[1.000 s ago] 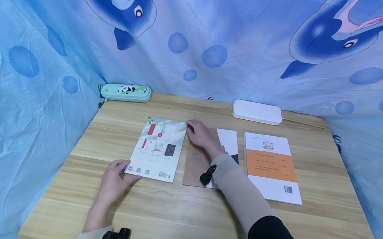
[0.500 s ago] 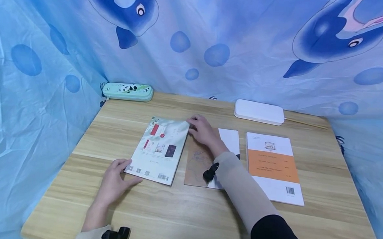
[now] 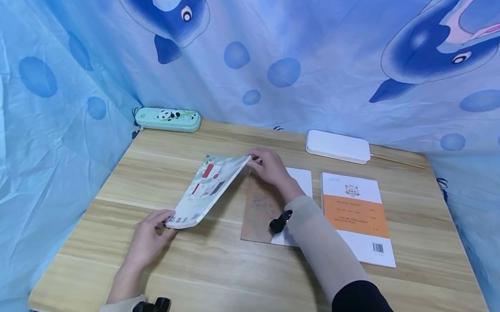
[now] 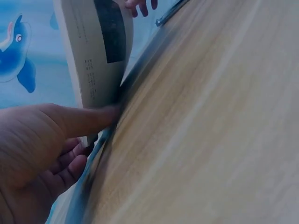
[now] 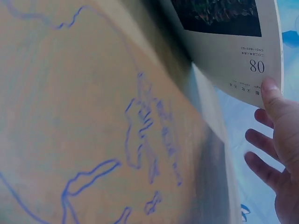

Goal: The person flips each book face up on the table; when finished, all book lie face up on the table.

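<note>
A thin magazine (image 3: 206, 186) with a pale green back cover stands tilted over the table, its right side raised and its lower left part low. My right hand (image 3: 272, 171) pinches its upper right corner; in the right wrist view the thumb presses the cover's printed face (image 5: 233, 60). At the lower left corner my left hand (image 3: 147, 237) holds it between thumb and fingers, and the left wrist view shows the raised underside (image 4: 100, 56). Right of it lies a brown and white book (image 3: 257, 217), partly hidden by my right arm, with blue line drawing on its cover.
An orange and white book (image 3: 352, 216) lies flat farther right. At the back are a green panda pencil case (image 3: 168, 120) and a white flat box (image 3: 338, 147) with a thin stick beside it. A blue dolphin-print curtain (image 3: 254, 49) borders the wooden table (image 3: 228, 276).
The magazine's right side has risen from lying flat to a steep tilt, lifted by my right hand. My left hand has closed in on its lower left corner. The other books stay put.
</note>
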`<control>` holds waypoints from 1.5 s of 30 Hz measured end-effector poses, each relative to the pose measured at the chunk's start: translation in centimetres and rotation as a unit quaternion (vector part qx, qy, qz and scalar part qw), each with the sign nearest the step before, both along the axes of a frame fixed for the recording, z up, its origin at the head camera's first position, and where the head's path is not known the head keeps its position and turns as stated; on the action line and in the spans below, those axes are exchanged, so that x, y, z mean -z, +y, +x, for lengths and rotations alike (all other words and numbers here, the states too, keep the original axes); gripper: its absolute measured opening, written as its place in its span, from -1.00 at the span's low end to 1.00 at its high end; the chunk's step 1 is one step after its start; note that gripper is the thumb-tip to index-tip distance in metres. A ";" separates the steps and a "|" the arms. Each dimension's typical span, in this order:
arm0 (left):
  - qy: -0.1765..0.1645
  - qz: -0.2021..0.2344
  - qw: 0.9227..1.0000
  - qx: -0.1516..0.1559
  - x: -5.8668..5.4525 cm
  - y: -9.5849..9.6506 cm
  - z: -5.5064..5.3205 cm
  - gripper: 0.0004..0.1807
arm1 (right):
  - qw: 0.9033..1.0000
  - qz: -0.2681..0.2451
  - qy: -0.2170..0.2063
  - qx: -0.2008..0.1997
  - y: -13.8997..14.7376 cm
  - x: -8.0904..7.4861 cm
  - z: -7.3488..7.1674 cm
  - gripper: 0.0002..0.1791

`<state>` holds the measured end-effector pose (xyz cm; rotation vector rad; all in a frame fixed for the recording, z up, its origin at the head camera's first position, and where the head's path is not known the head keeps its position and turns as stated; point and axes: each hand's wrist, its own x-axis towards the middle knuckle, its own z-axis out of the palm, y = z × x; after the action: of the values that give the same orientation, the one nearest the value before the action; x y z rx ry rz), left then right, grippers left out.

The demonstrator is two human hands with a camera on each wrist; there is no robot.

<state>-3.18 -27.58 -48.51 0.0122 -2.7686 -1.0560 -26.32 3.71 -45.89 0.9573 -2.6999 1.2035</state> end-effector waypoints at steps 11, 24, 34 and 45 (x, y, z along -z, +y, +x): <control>0.088 0.043 0.993 -0.066 -1.1 0.7 0.1 -0.68 | 0.995 -0.092 -0.011 -0.033 -0.8 -2.3 0.6 -0.76; 0.148 0.057 0.986 -0.060 -3.0 1.4 0.8 -0.73 | 0.986 -0.160 0.045 -0.022 -1.6 -6.7 0.5 -0.80; 0.102 0.074 0.989 -0.079 -3.7 1.5 1.3 -0.88 | 0.987 -0.147 0.063 -0.009 -2.5 -8.0 0.1 -0.61; 0.024 0.144 0.986 -0.083 -3.5 1.2 1.7 -0.71 | 0.992 -0.103 -0.013 0.066 -5.0 -6.1 -0.2 -0.58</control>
<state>-1.52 -26.43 -44.98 0.2481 -2.4958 -1.3777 -26.56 -1.27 -39.77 0.7289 -2.5480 1.4397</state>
